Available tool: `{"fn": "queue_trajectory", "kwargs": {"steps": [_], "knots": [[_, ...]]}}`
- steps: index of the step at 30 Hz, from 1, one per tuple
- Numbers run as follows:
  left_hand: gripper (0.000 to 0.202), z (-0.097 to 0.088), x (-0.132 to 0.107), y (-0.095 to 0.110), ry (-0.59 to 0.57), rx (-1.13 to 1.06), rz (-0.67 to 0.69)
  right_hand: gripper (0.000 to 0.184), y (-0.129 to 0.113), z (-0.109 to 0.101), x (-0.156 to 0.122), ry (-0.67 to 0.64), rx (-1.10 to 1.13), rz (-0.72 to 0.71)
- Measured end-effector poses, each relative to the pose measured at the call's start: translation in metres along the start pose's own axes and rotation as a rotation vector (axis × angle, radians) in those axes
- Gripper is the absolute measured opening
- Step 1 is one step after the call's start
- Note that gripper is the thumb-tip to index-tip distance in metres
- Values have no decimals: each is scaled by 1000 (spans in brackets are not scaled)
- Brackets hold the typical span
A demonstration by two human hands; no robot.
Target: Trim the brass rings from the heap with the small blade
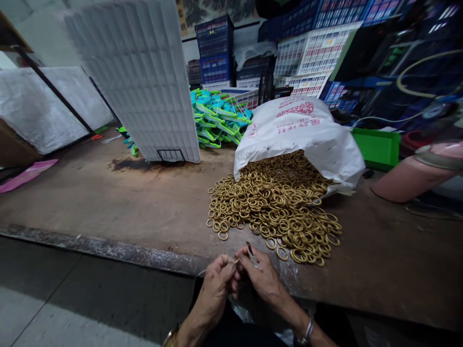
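Note:
My left hand is closed in a pinch at the table's front edge. A sliver of a gold ring shows between its fingertips, mostly hidden by the fingers. Close beside it, my right hand is closed around a small knife with a dark tip pointing up and away. The fingertips of both hands meet at the ring. Just beyond them lies a heap of gold rings, spilling out of a white woven sack that lies on its side with its mouth towards me.
A tall white ribbed panel stands upright on the brown table. Behind it are green and turquoise plastic parts. To the right sit a green tray and a pink cylinder. Stacked crates line the back.

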State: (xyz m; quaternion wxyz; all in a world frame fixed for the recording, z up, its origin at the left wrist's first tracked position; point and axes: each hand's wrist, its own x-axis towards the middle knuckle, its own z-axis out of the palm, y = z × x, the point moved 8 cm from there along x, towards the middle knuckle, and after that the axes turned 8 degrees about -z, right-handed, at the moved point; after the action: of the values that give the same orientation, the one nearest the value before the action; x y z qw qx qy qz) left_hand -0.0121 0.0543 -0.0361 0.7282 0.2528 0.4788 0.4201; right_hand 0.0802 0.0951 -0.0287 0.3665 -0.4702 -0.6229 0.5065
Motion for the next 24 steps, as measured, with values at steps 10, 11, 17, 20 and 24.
{"fn": "queue_trajectory", "kwargs": {"steps": [10,11,17,20,24], "knots": [[27,4,-3,3,18,-138,20,23,-15,9,-12,-156,-588,-186],[27,4,-3,3,19,-140,26,23,-15,10,-12,-163,-615,-176],[24,-1,-4,1,34,-139,38,26,-15,13,-11,-189,-659,-151],[24,0,-5,2,28,-149,37,27,-15,13,-11,-188,-684,-144],[25,1,-5,2,15,-172,35,29,-15,14,-11,-184,-701,-143]]}}
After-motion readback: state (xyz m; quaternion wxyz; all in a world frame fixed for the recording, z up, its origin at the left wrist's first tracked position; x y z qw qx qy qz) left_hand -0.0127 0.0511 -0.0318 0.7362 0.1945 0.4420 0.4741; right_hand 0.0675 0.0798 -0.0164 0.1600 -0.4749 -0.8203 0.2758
